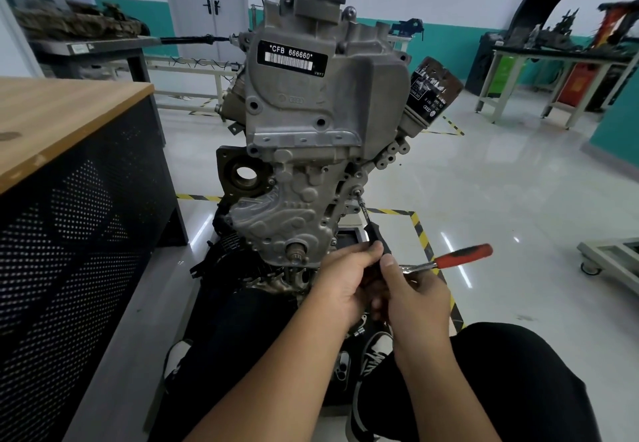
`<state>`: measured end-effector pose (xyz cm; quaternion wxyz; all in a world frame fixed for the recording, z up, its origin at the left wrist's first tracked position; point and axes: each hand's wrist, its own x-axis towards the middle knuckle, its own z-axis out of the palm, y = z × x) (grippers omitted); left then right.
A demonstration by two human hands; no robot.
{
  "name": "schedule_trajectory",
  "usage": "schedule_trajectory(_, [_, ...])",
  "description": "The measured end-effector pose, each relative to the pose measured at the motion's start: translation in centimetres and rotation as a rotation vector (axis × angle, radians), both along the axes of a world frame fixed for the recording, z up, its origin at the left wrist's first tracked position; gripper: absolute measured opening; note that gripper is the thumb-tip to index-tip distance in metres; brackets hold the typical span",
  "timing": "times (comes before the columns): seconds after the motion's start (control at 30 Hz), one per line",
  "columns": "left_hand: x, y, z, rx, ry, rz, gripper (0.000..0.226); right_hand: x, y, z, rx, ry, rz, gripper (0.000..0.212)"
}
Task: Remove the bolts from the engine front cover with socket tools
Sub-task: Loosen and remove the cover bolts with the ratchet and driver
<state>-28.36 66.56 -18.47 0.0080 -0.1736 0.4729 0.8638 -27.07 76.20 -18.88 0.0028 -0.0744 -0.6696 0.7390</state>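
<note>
A grey engine stands upright in front of me, its cast front cover [294, 206] facing me. A black-handled socket driver [371, 230] runs from my hands up to a bolt [357, 192] on the cover's right edge, with its tip set on the bolt. My left hand [345, 279] is shut around the driver's handle. My right hand [415, 296] also touches that handle with its thumb and holds a ratchet with a red grip [463, 255] that sticks out to the right.
A wooden-topped cabinet [69, 123] with perforated black sides stands close on the left. A black oil filter [432, 95] juts from the engine's right side. My legs and shoes [377, 355] are below the engine. Workbenches [553, 57] line the far wall; a cart corner [612, 258] sits right.
</note>
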Motion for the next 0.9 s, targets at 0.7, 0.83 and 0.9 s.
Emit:
schedule_trajectory(0.7, [0.0,0.0,0.0,0.022,-0.039,0.001,0.014,0.0,-0.2,0.4,-0.572,-0.315,0.166,0.022])
schedule_trajectory(0.83, [0.0,0.0,-0.1,-0.003,-0.032,0.007,0.013,0.2,-0.4,0.3,-0.401,-0.209,0.127,0.026])
schedule_trajectory(0.9, [0.0,0.0,-0.1,0.007,-0.035,0.004,0.014,0.2,-0.4,0.1,-0.277,-0.162,0.094,0.030])
